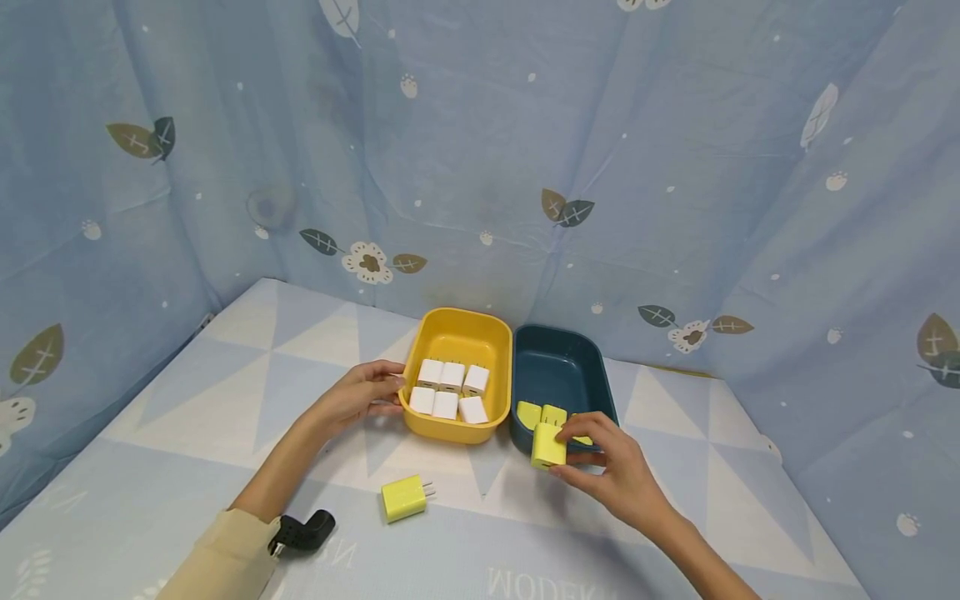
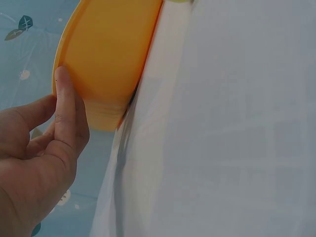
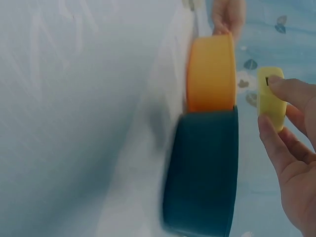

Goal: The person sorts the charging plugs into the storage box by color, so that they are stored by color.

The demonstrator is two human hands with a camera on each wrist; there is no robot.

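Observation:
My right hand (image 1: 618, 479) pinches a yellow wall charger (image 1: 549, 446) between thumb and fingers, above the near edge of the dark blue bin (image 1: 562, 340). In the right wrist view, that charger (image 3: 272, 98) is higher than the bin's rim, with a small port showing. Inside the blue bin are other yellow chargers (image 1: 528, 413), partly hidden. With thumb at the rim and fingers along the outer wall, my left hand (image 1: 363, 392) holds the left side of the yellow bin (image 1: 450, 432). Several white chargers (image 1: 446, 406) stand in two rows there. Another yellow charger (image 1: 403, 498) lies on the table, prongs rightward.
The two bins stand side by side, close to the blue patterned curtain (image 1: 465, 125). A patterned cloth (image 1: 315, 333) covers the table. At the left sleeve's cuff is a black device (image 1: 303, 532), close to the cloth.

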